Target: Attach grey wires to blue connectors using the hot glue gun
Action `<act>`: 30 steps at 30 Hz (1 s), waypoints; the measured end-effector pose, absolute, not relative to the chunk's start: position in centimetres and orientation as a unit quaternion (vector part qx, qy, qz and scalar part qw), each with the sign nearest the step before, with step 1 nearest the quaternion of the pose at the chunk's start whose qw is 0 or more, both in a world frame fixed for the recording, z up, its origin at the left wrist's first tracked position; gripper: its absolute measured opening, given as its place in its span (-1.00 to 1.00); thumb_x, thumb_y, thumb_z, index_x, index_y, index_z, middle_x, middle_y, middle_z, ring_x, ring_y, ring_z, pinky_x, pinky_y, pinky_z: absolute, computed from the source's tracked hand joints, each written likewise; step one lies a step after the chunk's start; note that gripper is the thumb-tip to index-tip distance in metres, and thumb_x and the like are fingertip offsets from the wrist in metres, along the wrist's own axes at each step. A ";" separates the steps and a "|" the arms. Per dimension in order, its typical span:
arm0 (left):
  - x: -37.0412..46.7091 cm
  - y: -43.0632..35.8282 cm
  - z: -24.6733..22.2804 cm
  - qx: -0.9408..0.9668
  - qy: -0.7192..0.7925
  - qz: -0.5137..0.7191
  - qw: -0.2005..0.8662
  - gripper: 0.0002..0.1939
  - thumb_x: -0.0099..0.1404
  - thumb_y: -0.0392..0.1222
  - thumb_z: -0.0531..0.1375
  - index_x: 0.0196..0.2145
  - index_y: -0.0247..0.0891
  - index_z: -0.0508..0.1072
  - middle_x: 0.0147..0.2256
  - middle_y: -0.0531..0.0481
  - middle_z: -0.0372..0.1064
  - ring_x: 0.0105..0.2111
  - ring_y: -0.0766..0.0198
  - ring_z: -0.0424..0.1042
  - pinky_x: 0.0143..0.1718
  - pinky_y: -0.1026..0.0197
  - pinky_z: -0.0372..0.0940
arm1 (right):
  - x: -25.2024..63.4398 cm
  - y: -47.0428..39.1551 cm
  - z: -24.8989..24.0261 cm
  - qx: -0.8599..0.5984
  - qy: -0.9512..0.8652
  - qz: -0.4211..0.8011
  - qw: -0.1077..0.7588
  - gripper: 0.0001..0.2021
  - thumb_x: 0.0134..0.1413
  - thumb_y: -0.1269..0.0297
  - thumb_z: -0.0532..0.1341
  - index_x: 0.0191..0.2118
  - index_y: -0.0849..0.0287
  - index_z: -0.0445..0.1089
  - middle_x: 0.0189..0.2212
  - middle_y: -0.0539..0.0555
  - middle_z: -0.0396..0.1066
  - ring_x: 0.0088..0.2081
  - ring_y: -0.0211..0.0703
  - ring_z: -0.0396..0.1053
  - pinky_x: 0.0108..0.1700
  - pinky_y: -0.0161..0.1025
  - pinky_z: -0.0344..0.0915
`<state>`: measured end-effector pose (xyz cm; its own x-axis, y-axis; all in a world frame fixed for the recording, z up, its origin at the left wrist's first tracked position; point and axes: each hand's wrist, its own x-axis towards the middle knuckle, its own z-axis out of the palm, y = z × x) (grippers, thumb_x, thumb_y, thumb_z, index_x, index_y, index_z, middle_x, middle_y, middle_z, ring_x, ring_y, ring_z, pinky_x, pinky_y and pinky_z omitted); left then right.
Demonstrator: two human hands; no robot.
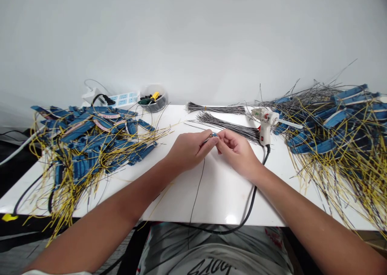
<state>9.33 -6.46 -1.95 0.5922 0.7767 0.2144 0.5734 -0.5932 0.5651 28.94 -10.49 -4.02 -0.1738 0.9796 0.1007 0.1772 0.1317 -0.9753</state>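
Observation:
My left hand [192, 148] and my right hand [237, 150] meet above the middle of the white table [223, 198]. Between their fingertips is a small blue piece [214, 135], mostly hidden by the fingers. My left hand is closed, thumb and forefinger pinching this piece. The right thumb and forefinger press together at its right end, the other fingers curled. From beneath my left hand a thin dark wire [198, 186] hangs down past the table's front edge. Behind my hands lies a bundle of thin dark wires [229, 123].
A hot glue gun [265, 128] stands right of my hands, its black cord [252, 204] looping to the front. Blue strips with yellow and dark wires pile up left [87, 146] and right [329, 126]. Behind are a second wire bundle [216, 108], a clear tub [161, 101] and a power strip [125, 98].

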 end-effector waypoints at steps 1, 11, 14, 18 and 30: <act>9.3 -6.5 -2.0 0.863 0.391 0.226 0.225 -0.54 0.60 0.13 -0.05 -0.39 -0.21 0.16 -0.52 0.12 0.20 -0.51 0.31 0.13 -0.39 0.19 -0.05 | 28.9 -10.5 -4.0 -0.472 -0.612 0.461 0.437 -0.66 0.40 -0.04 0.21 -0.25 0.15 0.36 -0.44 -0.02 0.29 -0.43 -0.26 0.16 -0.37 -0.26 0.09; 9.3 -6.4 -2.1 0.861 0.391 0.232 0.230 -0.54 0.59 0.12 -0.03 -0.40 -0.22 0.16 -0.53 0.14 0.18 -0.51 0.33 0.12 -0.40 0.20 -0.04 | 29.0 -10.4 -4.1 -0.476 -0.610 0.460 0.435 -0.68 0.40 -0.03 0.22 -0.25 0.14 0.37 -0.43 -0.02 0.31 -0.42 -0.26 0.17 -0.38 -0.26 0.09; 9.3 -6.3 -2.1 0.860 0.387 0.233 0.236 -0.55 0.60 0.11 -0.04 -0.39 -0.22 0.17 -0.53 0.14 0.18 -0.51 0.34 0.12 -0.39 0.20 -0.04 | 29.0 -10.5 -4.1 -0.477 -0.609 0.460 0.436 -0.68 0.40 -0.02 0.21 -0.25 0.14 0.36 -0.44 -0.03 0.29 -0.43 -0.27 0.16 -0.40 -0.26 0.07; 9.3 -6.2 -2.2 0.856 0.391 0.225 0.254 -0.55 0.60 0.11 -0.04 -0.39 -0.22 0.16 -0.53 0.15 0.16 -0.50 0.34 0.12 -0.39 0.21 -0.04 | 29.0 -10.5 -4.2 -0.481 -0.608 0.459 0.435 -0.69 0.41 -0.01 0.21 -0.26 0.14 0.35 -0.45 -0.03 0.29 -0.44 -0.27 0.15 -0.40 -0.26 0.07; 9.3 -5.9 -2.5 0.854 0.401 0.208 0.258 -0.55 0.60 0.13 -0.05 -0.38 -0.22 0.15 -0.53 0.15 0.16 -0.49 0.34 0.11 -0.39 0.20 -0.05 | 28.9 -10.4 -4.3 -0.492 -0.610 0.454 0.425 -0.68 0.42 0.00 0.19 -0.27 0.15 0.35 -0.46 -0.04 0.29 -0.45 -0.28 0.14 -0.40 -0.26 0.08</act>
<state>9.30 -5.94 -2.50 0.5921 0.7921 0.1483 0.5776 -0.5454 0.6074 28.88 -10.36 -4.32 -0.1555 0.9852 0.0718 0.2144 0.1046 -0.9711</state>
